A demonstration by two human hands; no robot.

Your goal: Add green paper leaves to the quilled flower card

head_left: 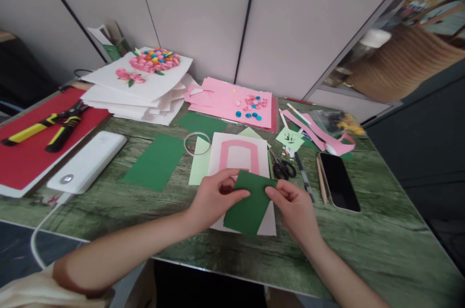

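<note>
A dark green paper piece point(249, 203) is held tilted just above the table, near the front edge. My left hand point(216, 198) pinches its left side with thumb and fingers closed. My right hand point(292, 206) pinches its right edge the same way. Under it lies a white card with a pink arch shape point(240, 154). A pale green sheet point(200, 165) sticks out from beneath the card's left side.
Another green sheet point(155, 161), a tape ring point(196, 143), a white power bank point(87, 161) and pliers point(47, 128) on a red mat lie left. Scissors point(284, 167), pens, a phone point(338, 181), pink strips point(316, 134) lie right. White flower cards point(141, 80) and pink paper point(232, 102) sit behind.
</note>
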